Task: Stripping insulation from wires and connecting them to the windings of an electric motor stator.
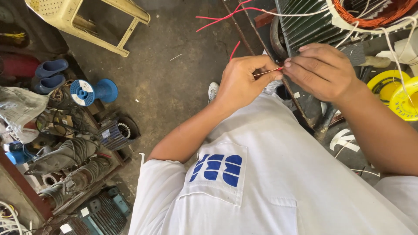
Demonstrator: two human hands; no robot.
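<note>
We cannot see the fingertips of our left hand (244, 80) and right hand (320, 69) where they pinch the thin red wire (266, 72); most of it hides there. At one o'clock, the orange coil (374, 15) is cut off by the top edge. At eleven o'clock, the yellow stool (87, 21) is cut off too.

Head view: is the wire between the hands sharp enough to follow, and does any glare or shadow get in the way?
Head view: the thin red wire pinched between the left hand and right hand is in focus; light is even daylight with soft shadows; the white shirt is bright, not blown out; wide-angle bending shows toward the edges.
</note>
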